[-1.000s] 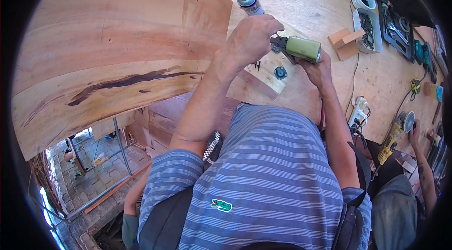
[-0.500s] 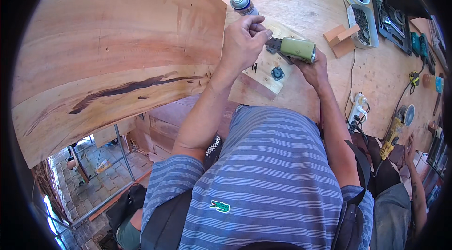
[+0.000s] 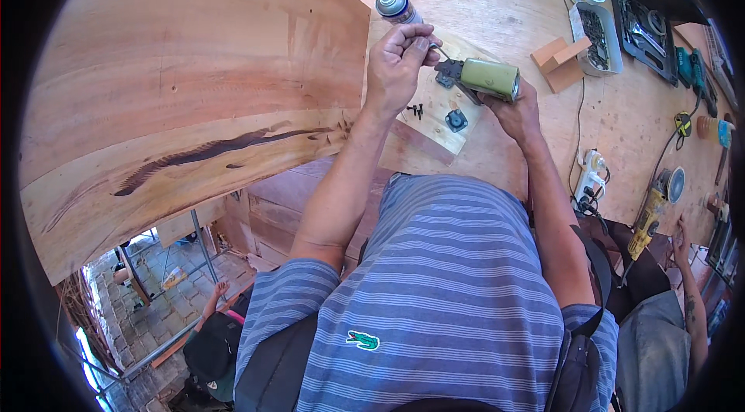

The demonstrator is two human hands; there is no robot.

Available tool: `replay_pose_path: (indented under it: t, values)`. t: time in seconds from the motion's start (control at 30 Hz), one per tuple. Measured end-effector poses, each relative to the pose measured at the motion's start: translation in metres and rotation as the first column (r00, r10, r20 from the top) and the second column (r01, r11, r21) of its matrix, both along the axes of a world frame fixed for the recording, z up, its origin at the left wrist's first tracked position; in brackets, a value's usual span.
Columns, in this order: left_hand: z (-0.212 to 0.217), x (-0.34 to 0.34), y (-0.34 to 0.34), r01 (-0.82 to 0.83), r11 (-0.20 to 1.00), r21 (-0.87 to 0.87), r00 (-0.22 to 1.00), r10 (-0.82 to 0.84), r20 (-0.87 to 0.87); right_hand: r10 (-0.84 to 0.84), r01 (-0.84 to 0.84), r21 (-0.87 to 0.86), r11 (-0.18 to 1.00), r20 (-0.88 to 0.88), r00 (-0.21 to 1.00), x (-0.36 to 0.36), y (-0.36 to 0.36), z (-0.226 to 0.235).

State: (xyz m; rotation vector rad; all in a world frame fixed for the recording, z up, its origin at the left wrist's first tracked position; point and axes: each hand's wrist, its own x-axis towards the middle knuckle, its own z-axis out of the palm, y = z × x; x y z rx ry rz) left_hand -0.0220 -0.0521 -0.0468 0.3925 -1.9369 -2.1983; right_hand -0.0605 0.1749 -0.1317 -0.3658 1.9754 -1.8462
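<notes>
My right hand [image 3: 514, 111] is closed around an olive-green tool body [image 3: 489, 78] from underneath, held over a light board. A dark metal fitting [image 3: 448, 69] forms the left end of that body. My left hand [image 3: 397, 63] pinches a thin metal hex key [image 3: 441, 52], whose tip reaches down to the dark fitting; whether it sits in a screw is too small to tell. Several black screws [image 3: 416, 110] and a dark square flanged part [image 3: 456, 120] lie on the wooden board [image 3: 431, 133] below. A spray can [image 3: 398, 7] stands just beyond my left hand.
A large wooden panel [image 3: 202, 47] rises at the left. Rightward on the bench are wood blocks [image 3: 560, 63], a tub of screws [image 3: 596, 38], a tool tray [image 3: 644, 32], a power strip [image 3: 591, 179] and a yellow angle grinder [image 3: 652, 214]. Other people are at lower left and right.
My left hand has shifted slightly up and left from the dark fitting, and the hex key now shows. My right hand stays around the tool body. Another person's arm appears at lower left.
</notes>
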Motion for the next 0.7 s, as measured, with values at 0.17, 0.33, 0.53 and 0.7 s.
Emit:
replay_pose_path:
  t: [0.17,0.33,0.53,0.7]
  values:
    - [-0.021,-0.010,0.000,-0.025,0.963,0.270,0.995,0.051,-0.089,0.027,-0.023,0.062,0.998,-0.058,0.998,-0.001,0.002,0.000]
    - [-0.026,-0.015,0.013,-0.087,0.939,0.333,0.996,0.074,0.052,0.020,-0.017,0.056,0.998,-0.056,0.998,0.000,0.002,0.003]
    - [-0.002,-0.006,0.013,-0.212,0.972,0.099,0.974,0.202,0.104,-0.003,0.006,0.071,0.997,-0.046,0.999,0.001,0.001,0.006]
    - [0.006,-0.002,0.016,-0.108,0.939,-0.325,0.979,0.157,0.129,0.006,-0.006,0.017,1.000,-0.023,1.000,-0.001,0.000,0.000]
